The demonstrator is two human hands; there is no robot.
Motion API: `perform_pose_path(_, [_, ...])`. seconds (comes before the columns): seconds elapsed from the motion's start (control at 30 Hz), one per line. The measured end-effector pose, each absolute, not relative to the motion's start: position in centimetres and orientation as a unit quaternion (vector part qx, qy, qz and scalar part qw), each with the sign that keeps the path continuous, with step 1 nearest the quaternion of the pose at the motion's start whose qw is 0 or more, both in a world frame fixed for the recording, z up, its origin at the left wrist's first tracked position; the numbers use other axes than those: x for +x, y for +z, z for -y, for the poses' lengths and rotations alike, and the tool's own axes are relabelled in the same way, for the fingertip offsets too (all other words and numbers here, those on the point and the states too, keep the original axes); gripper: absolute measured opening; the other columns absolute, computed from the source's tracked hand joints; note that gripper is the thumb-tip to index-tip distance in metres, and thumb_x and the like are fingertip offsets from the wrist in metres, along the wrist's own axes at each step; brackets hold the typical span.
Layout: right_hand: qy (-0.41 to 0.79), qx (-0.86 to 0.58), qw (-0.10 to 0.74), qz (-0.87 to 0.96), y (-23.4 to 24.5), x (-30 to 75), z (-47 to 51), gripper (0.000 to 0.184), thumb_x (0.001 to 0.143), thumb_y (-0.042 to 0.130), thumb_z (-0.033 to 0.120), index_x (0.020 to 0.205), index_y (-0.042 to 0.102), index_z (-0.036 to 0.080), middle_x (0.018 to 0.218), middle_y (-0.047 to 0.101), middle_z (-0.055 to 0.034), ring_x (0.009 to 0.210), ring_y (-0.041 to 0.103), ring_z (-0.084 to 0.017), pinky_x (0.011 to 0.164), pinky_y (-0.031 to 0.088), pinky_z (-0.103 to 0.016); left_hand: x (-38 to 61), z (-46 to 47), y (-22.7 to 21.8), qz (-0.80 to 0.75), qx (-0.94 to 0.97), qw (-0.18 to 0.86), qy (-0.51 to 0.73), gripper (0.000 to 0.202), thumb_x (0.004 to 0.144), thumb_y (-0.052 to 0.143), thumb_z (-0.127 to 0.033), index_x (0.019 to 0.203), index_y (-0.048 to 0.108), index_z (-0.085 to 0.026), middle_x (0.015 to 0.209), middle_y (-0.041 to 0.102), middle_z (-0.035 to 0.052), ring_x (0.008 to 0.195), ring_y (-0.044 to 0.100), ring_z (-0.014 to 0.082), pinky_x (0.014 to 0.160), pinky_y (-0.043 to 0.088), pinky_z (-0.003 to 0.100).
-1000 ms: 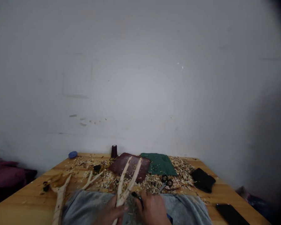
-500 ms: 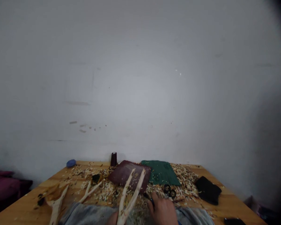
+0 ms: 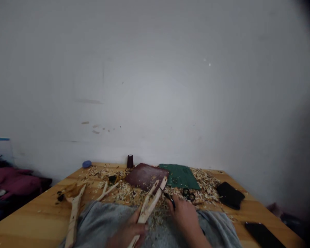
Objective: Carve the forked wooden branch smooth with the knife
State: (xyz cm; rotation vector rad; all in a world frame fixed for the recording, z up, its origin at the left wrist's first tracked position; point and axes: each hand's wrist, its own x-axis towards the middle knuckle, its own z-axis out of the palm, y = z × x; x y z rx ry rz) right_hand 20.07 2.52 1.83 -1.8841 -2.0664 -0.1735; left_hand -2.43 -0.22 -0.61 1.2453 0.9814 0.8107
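My left hand [image 3: 131, 229], slightly blurred, is closed around the lower part of a peeled, Y-shaped wooden fork [image 3: 153, 202] whose prongs point away from me. My right hand [image 3: 182, 210] is closed on a slim dark tool with a pointed end, seemingly a carving knife [image 3: 167, 196]; its tip reaches the right prong, and whether it touches cannot be made out. Beneath both hands lies a grey cloth [image 3: 113, 215] sprinkled with shavings. Two more peeled forks, one larger [image 3: 74, 213] and one smaller [image 3: 107, 190], rest on the left.
Wood shavings [image 3: 205, 182] cover much of the wooden table [image 3: 31, 224]. Maroon [image 3: 144, 175] and green [image 3: 179, 176] sheets lie at the back, near a dark thread spool [image 3: 130, 161]. Black-handled scissors [image 3: 188, 194], a black piece [image 3: 229, 195] and a phone [image 3: 263, 235] are rightward.
The view has tipped downward, showing more of the table and my hands. The fork leans further right, and the tool in my right hand now reaches its right prong.
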Motion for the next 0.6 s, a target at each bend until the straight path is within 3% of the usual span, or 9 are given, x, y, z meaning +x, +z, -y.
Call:
perform_pose_path(0.1, [-0.043,-0.643,0.157,0.749,2.0,18.3,-1.2,0.030,0.097,0.040,0.038,0.103,0.065,0.023,0.089,0.075,-0.0075,0.077,0.071,-0.022,0.062,0.044,-0.025,-2.3,-0.1,-0.7,-0.401,0.529,0.649,0.372,0.079,0.067,0.060,-0.044,0.139,0.042,-0.016,0.035,0.042,-0.0096,0.028,0.029,0.0097,0.033,0.021,0.021])
perform_pose_path(0.23, [-0.022,-0.595,0.142,0.791,2.0,15.8,0.7,0.030,0.096,0.042,0.037,0.100,0.067,0.022,0.089,0.075,-0.0074,0.078,0.071,-0.023,0.064,0.045,-0.026,-2.7,-1.0,-1.1,-0.404,0.516,0.644,0.395,0.071,0.069,0.056,-0.036,0.135,0.048,-0.011,0.034,0.041,-0.0095,0.028,0.028,0.0093,0.033,0.023,0.021])
perform_pose_path(0.43, [-0.016,-0.569,0.134,0.811,1.9,14.9,1.5,0.026,0.094,0.046,0.036,0.098,0.067,0.022,0.088,0.074,-0.0068,0.077,0.070,-0.023,0.065,0.044,-0.027,-2.8,-1.2,-1.2,-0.418,0.487,0.649,0.408,0.072,0.063,0.060,-0.036,0.131,0.048,-0.018,0.049,0.049,-0.0086,0.032,0.034,0.0083,0.040,0.029,0.023])
perform_pose_path(0.6, [-0.037,-0.602,0.153,0.783,2.4,16.7,0.2,0.030,0.096,0.042,0.040,0.100,0.065,0.021,0.091,0.074,-0.0085,0.080,0.070,-0.022,0.065,0.042,-0.026,-2.6,-0.6,-0.6,-0.420,0.498,0.655,0.382,0.066,0.066,0.051,-0.030,0.131,0.048,-0.015,0.047,0.046,-0.0073,0.033,0.035,0.0103,0.040,0.029,0.023])
